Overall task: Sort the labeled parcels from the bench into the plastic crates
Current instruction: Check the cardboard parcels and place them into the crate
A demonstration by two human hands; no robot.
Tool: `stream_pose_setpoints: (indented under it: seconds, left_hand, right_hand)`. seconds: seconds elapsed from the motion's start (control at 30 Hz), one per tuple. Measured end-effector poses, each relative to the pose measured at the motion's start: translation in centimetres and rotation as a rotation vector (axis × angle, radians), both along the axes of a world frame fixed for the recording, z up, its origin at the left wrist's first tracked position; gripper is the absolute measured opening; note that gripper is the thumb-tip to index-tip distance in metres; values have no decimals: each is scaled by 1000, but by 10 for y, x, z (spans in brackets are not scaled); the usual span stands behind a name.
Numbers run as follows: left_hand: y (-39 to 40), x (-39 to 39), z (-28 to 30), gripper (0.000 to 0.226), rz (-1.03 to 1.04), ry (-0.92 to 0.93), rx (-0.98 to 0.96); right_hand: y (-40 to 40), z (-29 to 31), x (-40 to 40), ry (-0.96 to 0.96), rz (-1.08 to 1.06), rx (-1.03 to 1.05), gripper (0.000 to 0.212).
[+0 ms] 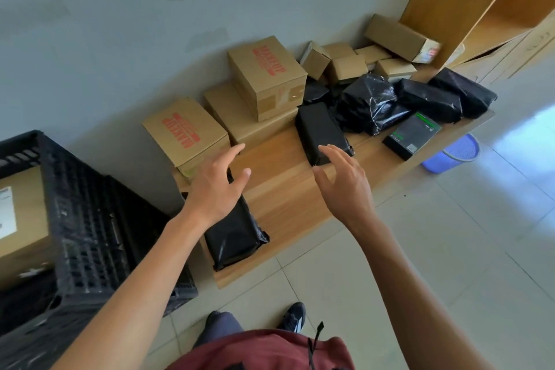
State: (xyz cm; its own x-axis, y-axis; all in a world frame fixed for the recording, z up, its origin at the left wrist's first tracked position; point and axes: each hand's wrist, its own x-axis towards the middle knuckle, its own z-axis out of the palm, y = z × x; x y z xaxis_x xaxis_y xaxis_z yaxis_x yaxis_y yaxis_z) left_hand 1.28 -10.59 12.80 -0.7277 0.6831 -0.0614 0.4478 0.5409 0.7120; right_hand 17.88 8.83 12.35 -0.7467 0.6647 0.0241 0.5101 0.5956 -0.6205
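Between spread, empty fingers [237,153] of both hands lies bare bench [279,186], black parcel [322,132] just beyond.

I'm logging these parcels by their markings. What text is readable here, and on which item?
"MAKEUP", red print: nearer cardboard box on the bench.
"MAKEUP", red print: upper stacked cardboard box.
Smaller red lines beneath both: too blurred.
White label on the box in the black crate: unreadable.
Green print on the dark flat box: too small.

Brown cartons [267,78] and black-wrapped parcels [369,102] are piled along the bench's [279,189] far edge; one black parcel [235,234] lies at its near-left corner. A carton is held inside the black crate [90,234].
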Motion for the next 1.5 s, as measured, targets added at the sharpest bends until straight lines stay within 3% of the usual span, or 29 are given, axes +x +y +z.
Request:
stream_pose_setpoints:
  seconds: [0.33, 0.7, 0.9, 1.1, 1.3, 1.5]
  left_hand:
    - [75, -3, -4, 54, 6, -24, 20]
    - [145, -83, -18, 56, 200, -84, 115]
    - [175, -123, -31, 56, 204, -81, 84]
    - [195, -154, -45, 58, 320, -118, 47]
    - [222, -169, -57, 63, 566, -407, 161]
    - [246, -150, -62, 68, 600, -355, 150]
  right_hand:
    - [72, 0, -13, -37, -1, 4, 50]
    - [144, 3, -95, -98, 93, 36, 52]
    - [184, -1, -140, -132, 152, 52, 55]
    - [214, -15, -192, -85, 217, -19, 57]
    - [243, -47, -233, -88, 302, -185, 64]
    - [268, -68, -254, -112, 403, -255, 61]
